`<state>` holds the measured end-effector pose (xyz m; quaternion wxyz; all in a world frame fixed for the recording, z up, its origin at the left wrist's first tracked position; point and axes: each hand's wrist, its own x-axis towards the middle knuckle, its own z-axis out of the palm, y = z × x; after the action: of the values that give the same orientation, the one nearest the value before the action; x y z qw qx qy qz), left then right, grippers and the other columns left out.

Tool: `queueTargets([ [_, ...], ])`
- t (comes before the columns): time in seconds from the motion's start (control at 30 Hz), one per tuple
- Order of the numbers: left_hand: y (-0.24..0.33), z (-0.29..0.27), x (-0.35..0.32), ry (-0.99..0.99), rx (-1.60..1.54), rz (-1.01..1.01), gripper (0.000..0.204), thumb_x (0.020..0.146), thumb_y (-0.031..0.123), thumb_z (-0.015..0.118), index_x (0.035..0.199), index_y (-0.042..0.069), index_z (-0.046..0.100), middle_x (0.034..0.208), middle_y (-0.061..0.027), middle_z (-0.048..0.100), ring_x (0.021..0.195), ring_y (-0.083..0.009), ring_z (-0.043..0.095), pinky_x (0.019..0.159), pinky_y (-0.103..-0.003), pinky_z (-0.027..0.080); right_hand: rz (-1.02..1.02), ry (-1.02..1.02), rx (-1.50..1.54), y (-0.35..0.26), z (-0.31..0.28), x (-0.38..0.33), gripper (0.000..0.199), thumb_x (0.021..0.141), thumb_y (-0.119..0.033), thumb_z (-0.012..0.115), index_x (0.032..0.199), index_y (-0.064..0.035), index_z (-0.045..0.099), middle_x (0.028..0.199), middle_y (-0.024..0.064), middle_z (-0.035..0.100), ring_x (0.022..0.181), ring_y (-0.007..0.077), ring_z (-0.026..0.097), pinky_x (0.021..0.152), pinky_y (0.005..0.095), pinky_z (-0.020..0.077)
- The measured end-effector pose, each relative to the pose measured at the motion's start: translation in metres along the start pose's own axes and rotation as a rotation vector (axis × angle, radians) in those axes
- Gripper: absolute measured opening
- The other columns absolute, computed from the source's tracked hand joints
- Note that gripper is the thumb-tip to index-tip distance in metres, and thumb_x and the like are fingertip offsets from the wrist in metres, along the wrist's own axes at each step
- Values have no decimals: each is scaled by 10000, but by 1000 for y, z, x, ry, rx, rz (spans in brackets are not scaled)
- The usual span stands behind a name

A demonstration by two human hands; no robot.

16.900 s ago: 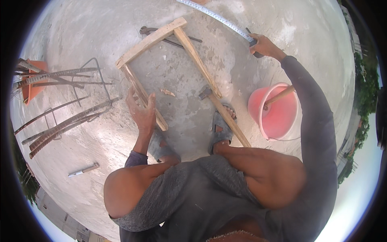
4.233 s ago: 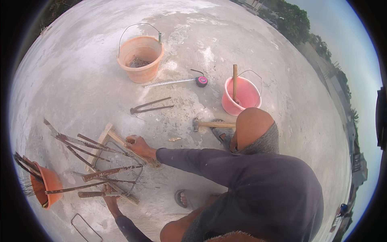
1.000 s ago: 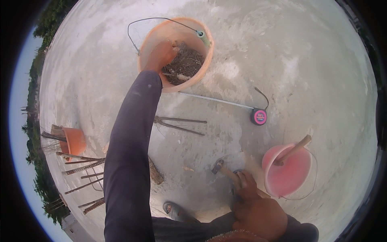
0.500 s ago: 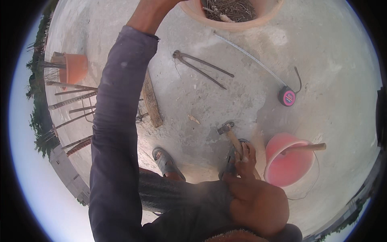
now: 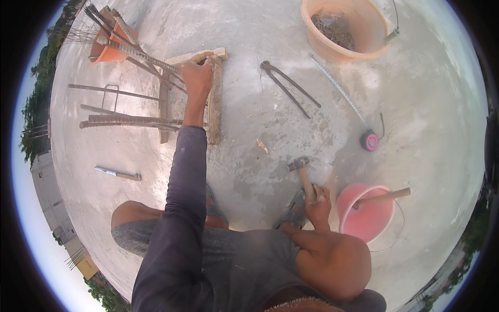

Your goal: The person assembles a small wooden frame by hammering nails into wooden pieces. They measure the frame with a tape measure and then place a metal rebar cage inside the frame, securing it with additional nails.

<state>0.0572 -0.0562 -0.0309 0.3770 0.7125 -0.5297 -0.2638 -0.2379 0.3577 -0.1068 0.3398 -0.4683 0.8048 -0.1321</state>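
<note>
One stretch of grey concrete floor [image 5: 426,130] spreads beneath everything we see. Ridged steel rods [image 5: 122,121], joined by bent wire loops, reach in from the left and cross the wooden frame [image 5: 214,117], which lies flat with one board across its far end and two boards running back toward us. Our left hand [image 5: 198,78] is at the frame's far right corner, its fingers bent close together in a narrow grip; we cannot tell whether they pinch something small there or only touch the wood. Of the three buckets, the peach bucket [image 5: 370,23] stands at the far right with a layer of thin, dark bits [image 5: 335,32] on its bottom. Nearer to us, the pink bucket [image 5: 364,223] tips toward us, and a wooden handle [image 5: 387,196] leans out over its right rim. Beyond the rods at the far left, the orange bucket [image 5: 110,55] has dark rods and pieces of wood sticking out of it. Our right hand [image 5: 318,202] is closed around the handle of the hammer [image 5: 306,184], just left of the pink bucket, with the head pointing away from us. Pincers [image 5: 291,89] lie between the frame and the tape measure [image 5: 369,140], legs spread, and a small wood chip [image 5: 262,145] rests nearer to us.
</note>
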Motion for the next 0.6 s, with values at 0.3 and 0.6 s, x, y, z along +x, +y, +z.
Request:
queueTargets([
  [0.3, -71, 34, -8, 192, 52, 214, 272, 924, 145, 712, 1107, -50, 762, 910, -252, 745, 770, -299, 698, 734, -394, 524, 325, -244, 234, -52, -36, 7, 565, 823, -191, 781, 1350, -42, 639, 1246, 168, 648, 1131, 298, 684, 913, 420, 557],
  [0.6, -93, 48, -25, 291, 97, 273, 223, 930, 87, 675, 1071, -66, 754, 982, -236, 741, 858, -333, 713, 774, -415, 530, 337, -365, 421, -51, -40, 8, 515, 820, -80, 759, 1272, 111, 602, 986, 160, 691, 824, 229, 721, 762, 381, 580],
])
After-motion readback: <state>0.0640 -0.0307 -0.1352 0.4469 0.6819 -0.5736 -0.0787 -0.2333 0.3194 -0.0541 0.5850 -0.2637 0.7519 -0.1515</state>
